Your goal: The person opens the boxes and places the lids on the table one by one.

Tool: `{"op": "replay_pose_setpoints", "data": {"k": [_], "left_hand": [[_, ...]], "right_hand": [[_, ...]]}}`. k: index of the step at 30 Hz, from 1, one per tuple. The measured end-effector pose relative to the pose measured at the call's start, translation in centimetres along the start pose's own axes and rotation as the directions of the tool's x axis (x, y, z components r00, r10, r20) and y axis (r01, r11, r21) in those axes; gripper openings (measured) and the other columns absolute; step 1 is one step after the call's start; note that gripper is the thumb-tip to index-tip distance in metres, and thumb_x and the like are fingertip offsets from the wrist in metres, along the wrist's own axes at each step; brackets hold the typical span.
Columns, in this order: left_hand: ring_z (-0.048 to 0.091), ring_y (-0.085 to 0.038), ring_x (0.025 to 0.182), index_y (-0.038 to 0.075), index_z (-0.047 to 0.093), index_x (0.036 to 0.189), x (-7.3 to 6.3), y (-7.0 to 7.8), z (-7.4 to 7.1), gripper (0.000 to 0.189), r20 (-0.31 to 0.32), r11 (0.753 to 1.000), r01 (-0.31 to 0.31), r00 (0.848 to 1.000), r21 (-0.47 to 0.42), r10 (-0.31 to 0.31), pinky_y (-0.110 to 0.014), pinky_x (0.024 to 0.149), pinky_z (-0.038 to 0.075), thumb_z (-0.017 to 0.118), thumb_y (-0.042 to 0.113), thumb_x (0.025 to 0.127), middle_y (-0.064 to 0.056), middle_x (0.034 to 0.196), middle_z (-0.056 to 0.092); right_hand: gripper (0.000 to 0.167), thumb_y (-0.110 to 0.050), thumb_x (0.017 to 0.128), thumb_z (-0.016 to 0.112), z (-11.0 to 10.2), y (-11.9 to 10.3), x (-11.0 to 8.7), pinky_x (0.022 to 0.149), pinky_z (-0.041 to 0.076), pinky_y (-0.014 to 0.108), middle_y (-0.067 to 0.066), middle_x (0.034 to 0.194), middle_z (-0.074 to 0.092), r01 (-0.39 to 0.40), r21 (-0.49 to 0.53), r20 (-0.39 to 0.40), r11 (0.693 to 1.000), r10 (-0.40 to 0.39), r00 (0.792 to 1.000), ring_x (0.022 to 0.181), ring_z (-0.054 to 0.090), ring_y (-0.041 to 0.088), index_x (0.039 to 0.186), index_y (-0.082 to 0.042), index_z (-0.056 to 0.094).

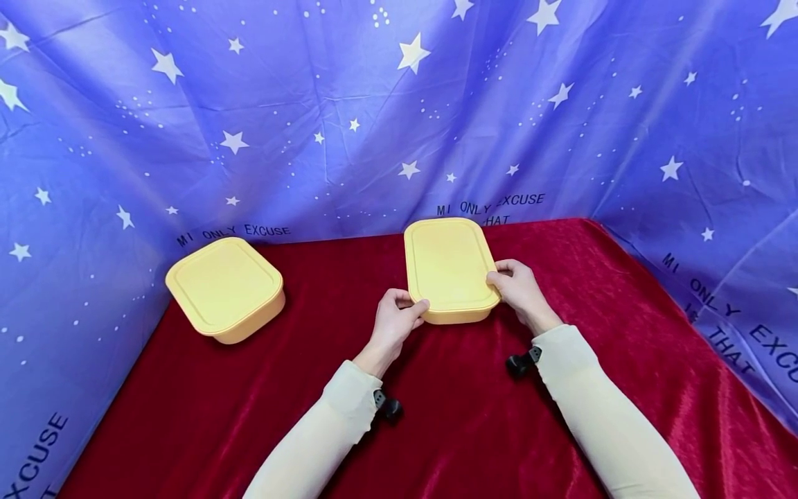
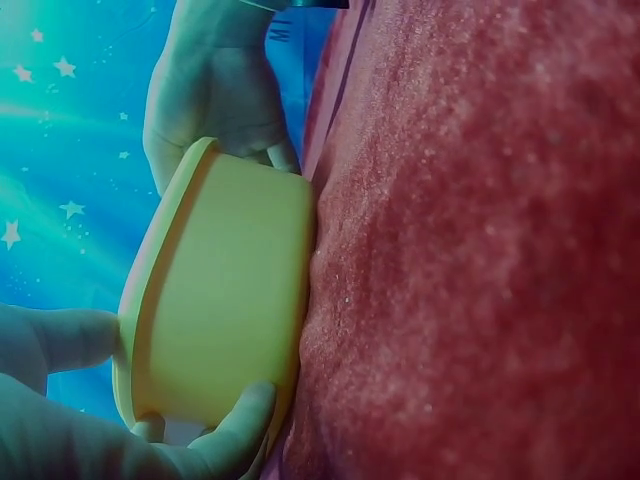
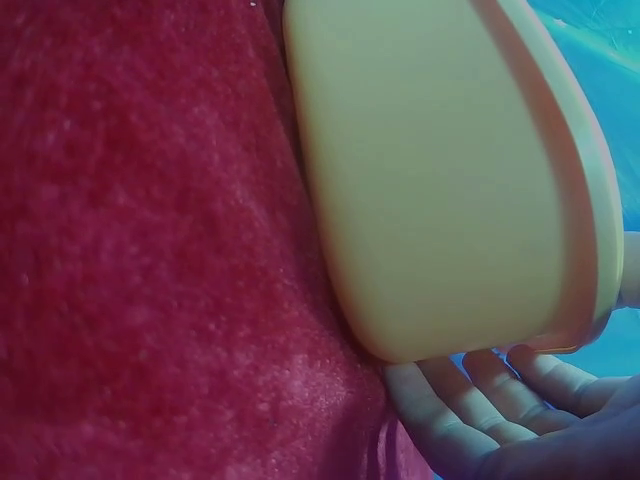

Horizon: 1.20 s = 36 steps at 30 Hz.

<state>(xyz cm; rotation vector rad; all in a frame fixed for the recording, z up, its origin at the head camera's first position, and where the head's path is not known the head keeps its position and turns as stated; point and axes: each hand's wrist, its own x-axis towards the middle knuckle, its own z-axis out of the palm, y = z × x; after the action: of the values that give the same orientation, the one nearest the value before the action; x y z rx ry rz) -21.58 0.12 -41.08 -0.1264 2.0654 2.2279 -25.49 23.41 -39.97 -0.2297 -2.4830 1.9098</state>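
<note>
A yellow lidded food container [image 1: 450, 263] rests on the red cloth near its back edge, between both hands. My left hand [image 1: 394, 320] grips its near left corner, thumb on the lid's rim and fingers against the side. At the right side, my right hand [image 1: 520, 287] holds it with the thumb over the lid's edge and fingers along the wall. The left wrist view shows the container's side wall [image 2: 220, 290] with its base on the cloth. In the right wrist view, the fingers [image 3: 430, 405] touch the container [image 3: 440, 180] low on its wall. Its inside is hidden by the lid.
A second yellow lidded container [image 1: 227, 287] sits at the back left of the red cloth [image 1: 436, 409]. A blue star-printed curtain [image 1: 349, 104] hangs behind the table and along both sides. Black wrist cameras stick out from both cuffs.
</note>
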Motion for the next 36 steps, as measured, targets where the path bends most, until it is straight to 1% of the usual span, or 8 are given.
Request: {"op": "replay_pose_setpoints", "data": {"k": [5, 10, 18, 28, 36], "left_hand": [[0.062, -0.023, 0.083, -0.003, 0.051, 0.103, 0.0, 0.0, 0.1, 0.029, -0.005, 1.0, 0.006, 1.0, 0.001, -0.006, -0.041, 0.08, 0.055, 0.071, 0.004, 0.083, -0.015, 0.096, 0.056], [0.062, -0.02, 0.081, -0.003, 0.051, 0.101, 0.1, 0.0, 0.4, 0.028, -0.002, 1.0, 0.01, 1.0, -0.008, -0.01, -0.04, 0.079, 0.056, 0.071, 0.003, 0.082, -0.014, 0.096, 0.056], [0.062, -0.021, 0.082, -0.002, 0.051, 0.101, 0.0, 0.1, 0.7, 0.029, -0.004, 1.0, 0.014, 1.0, -0.004, -0.014, -0.039, 0.079, 0.056, 0.072, 0.004, 0.081, -0.014, 0.096, 0.056], [0.063, -0.023, 0.081, -0.002, 0.052, 0.1, 0.1, -0.2, 1.4, 0.029, -0.015, 1.0, 0.004, 1.0, -0.001, -0.004, -0.041, 0.079, 0.056, 0.073, 0.005, 0.081, -0.014, 0.095, 0.056], [0.064, -0.021, 0.081, -0.002, 0.052, 0.101, 0.2, -0.1, 1.2, 0.031, -0.013, 1.0, 0.021, 1.0, -0.016, -0.021, -0.041, 0.082, 0.055, 0.073, 0.005, 0.081, -0.014, 0.095, 0.057]], "right_hand": [[0.043, -0.006, 0.083, 0.052, -0.1, 0.1, 0.0, 0.057, 0.049, 0.019, 0.012, 0.094, 0.056, 0.003, -0.012, -0.004, 1.0, -0.003, 1.0, 0.064, 0.055, 0.008, 0.123, 0.009, 0.047], [0.043, -0.006, 0.082, 0.052, -0.3, 0.3, 0.1, 0.056, 0.048, 0.019, 0.012, 0.096, 0.056, 0.007, -0.019, -0.02, 1.0, -0.007, 1.0, 0.064, 0.054, 0.007, 0.123, 0.009, 0.048], [0.043, -0.006, 0.082, 0.052, -0.5, 0.3, 0.1, 0.06, 0.05, 0.019, 0.016, 0.1, 0.056, 0.012, -0.039, -0.034, 0.999, -0.013, 0.999, 0.067, 0.056, 0.008, 0.122, 0.009, 0.05], [0.045, -0.007, 0.084, 0.051, -1.2, 0.5, 0.1, 0.06, 0.05, 0.019, 0.016, 0.1, 0.055, 0.008, -0.038, -0.014, 0.999, -0.009, 1.0, 0.068, 0.056, 0.008, 0.126, 0.009, 0.047], [0.045, -0.006, 0.084, 0.051, -1.2, 0.5, 0.1, 0.06, 0.05, 0.019, 0.015, 0.099, 0.055, 0.013, -0.026, 0.004, 1.0, -0.013, 1.0, 0.068, 0.056, 0.007, 0.126, 0.01, 0.046]]}}
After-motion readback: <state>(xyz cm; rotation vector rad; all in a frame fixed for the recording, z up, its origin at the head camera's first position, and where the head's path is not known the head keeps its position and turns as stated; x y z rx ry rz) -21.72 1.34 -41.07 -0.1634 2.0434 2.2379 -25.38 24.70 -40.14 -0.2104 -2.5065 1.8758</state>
